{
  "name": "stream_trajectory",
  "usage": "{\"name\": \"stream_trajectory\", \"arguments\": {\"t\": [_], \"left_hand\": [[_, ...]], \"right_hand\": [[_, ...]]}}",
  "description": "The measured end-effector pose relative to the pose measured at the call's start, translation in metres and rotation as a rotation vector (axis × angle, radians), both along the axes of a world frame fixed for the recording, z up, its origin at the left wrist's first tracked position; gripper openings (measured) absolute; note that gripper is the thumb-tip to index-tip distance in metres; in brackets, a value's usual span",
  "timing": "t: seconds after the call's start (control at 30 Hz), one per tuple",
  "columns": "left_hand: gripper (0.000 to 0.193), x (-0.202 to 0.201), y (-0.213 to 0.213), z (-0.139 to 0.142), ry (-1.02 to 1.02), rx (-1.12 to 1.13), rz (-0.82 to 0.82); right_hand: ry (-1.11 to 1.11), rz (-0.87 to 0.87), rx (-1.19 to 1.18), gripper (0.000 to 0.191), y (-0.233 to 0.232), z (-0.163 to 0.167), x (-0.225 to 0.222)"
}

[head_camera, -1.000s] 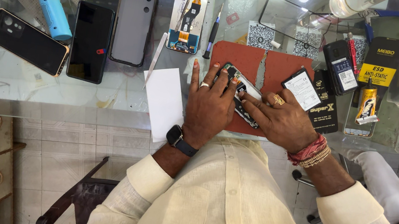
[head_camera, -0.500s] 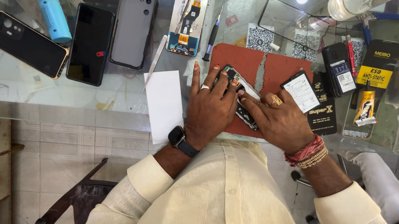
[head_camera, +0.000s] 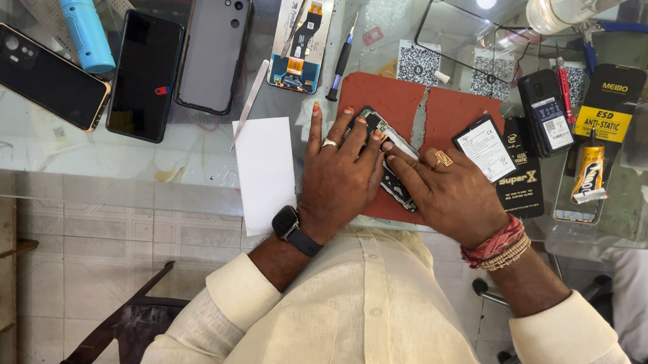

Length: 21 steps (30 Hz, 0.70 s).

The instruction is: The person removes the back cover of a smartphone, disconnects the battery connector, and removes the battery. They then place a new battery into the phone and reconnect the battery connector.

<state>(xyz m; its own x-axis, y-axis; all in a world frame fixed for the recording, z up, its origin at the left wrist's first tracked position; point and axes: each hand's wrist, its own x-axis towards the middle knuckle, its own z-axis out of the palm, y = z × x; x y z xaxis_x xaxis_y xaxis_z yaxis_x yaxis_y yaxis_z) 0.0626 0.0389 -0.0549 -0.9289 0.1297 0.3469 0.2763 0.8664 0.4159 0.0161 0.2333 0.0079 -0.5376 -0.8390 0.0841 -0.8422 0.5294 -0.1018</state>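
Left hand (head_camera: 339, 178) flat, fingers spread, pinning an opened phone (head_camera: 384, 155) to the red mat (head_camera: 447, 115), presumably against sliding; right hand (head_camera: 450, 195) pressing fingertips on its edge, gripping nothing. Back off, dark innards and metal frame showing. Farther off: white card (head_camera: 262, 171), three phones (head_camera: 146, 74), blue screwdriver (head_camera: 81, 18).

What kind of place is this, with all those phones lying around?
Most likely a phone repair counter. Both hands work on an opened phone on a red mat, several other phones lie on the glass counter, and a small screwdriver sits close by.
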Motion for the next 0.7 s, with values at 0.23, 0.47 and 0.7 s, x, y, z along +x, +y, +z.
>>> {"name": "stream_trajectory", "arguments": {"t": [0.23,0.47,0.7], "left_hand": [[0.029,0.0003,0.0000,-0.0022,0.002,0.026,0.004],[0.027,-0.0004,0.0001,-0.0034,-0.001,0.020,0.004],[0.031,-0.0005,0.0002,-0.0019,-0.001,0.017,0.000]], "right_hand": [[-0.039,-0.017,0.039,0.054,-0.0036,0.0041,-0.0025],[-0.055,-0.039,0.049,0.053,-0.0061,0.0051,-0.0047],[-0.025,-0.025,0.006,0.052,-0.0061,0.0024,-0.0050]]}}
